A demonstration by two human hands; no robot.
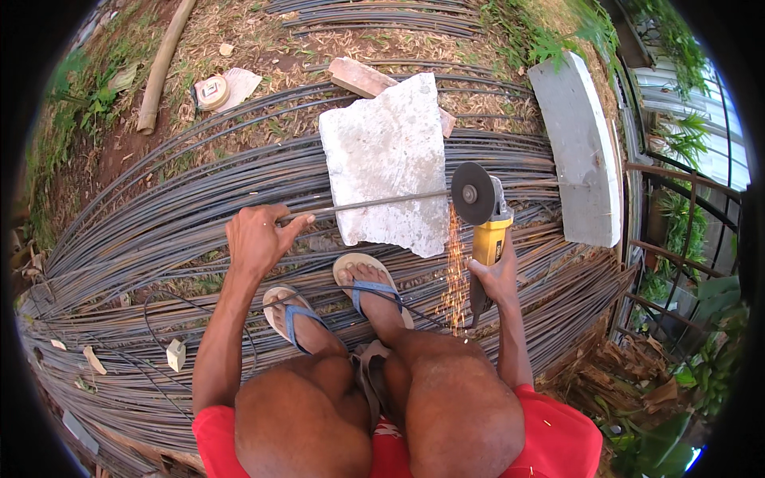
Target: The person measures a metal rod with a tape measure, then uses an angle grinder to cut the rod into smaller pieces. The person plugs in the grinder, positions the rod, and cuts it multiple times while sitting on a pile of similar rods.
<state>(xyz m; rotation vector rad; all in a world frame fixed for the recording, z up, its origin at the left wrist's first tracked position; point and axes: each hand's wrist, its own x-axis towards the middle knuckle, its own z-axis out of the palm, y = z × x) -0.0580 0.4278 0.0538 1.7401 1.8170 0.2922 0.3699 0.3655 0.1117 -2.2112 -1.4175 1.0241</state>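
— How do your fingers sit?

— My left hand (253,239) is curled round a thin steel bar (382,201), the thumb stretched out along it. My right hand (499,279) is wrapped round an angle grinder (488,239) with a yellow body, thumb on its left side; the other fingers are mostly hidden behind it

— And where does the bar go?

— From my left fist across the lower part of a rough white slab (386,151), to the dark cutting disc (470,209) just past the slab's right edge. Orange sparks (454,275) stream down from there towards my knees. The disc hides the exact spot where it meets the steel

— What's close by?

— My feet in pale sandals (344,267) with blue straps, nearer to me than the slab. A thin dark cable (151,319) loops about on my left. A reddish block (360,77) sticks out from behind the slab's far edge

— And farther out?

— Long steel rods (199,187) spread over the ground on both sides. A long grey block (580,151) lies to the right, well apart from the slab. Off to the far left there's a wooden pole (167,64), with a round tan thing (213,92) near it
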